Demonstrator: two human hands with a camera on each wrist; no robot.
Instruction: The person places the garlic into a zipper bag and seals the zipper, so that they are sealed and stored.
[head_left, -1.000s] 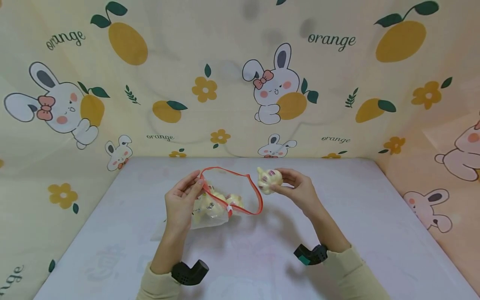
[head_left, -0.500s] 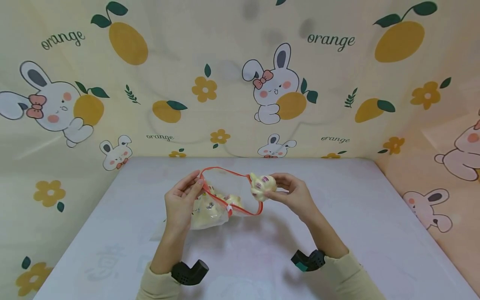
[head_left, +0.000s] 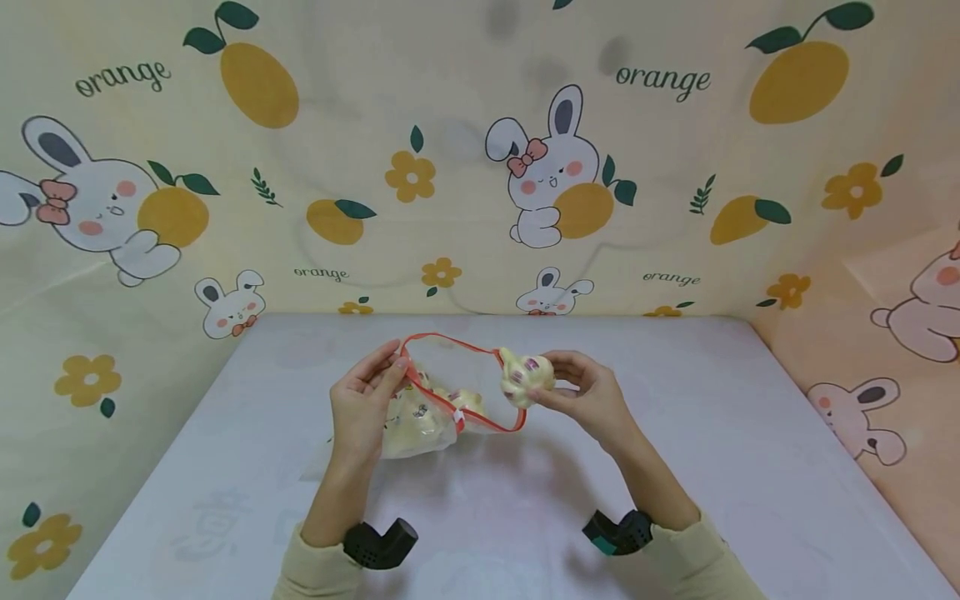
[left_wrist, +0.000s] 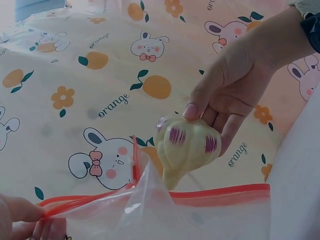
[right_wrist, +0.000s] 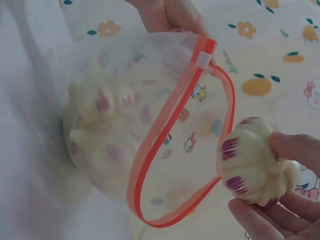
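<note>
The person wears long sleeves in pale beige, the left sleeve point(head_left: 317, 575) and the right sleeve point(head_left: 701, 554) both of plain, softly creased cloth ending in a slightly rumpled cuff, with the left hand point(head_left: 363, 404) and right hand point(head_left: 588, 396) bare beyond. Beside the left cuff sits a matte black, elbow-shaped device point(head_left: 378, 546) with a stubby tubular end and tiny dots pitting its body. A similar bent black unit point(head_left: 633, 529) at the right cuff is also dotted and carries a small teal-green patch point(head_left: 604, 546).
</note>
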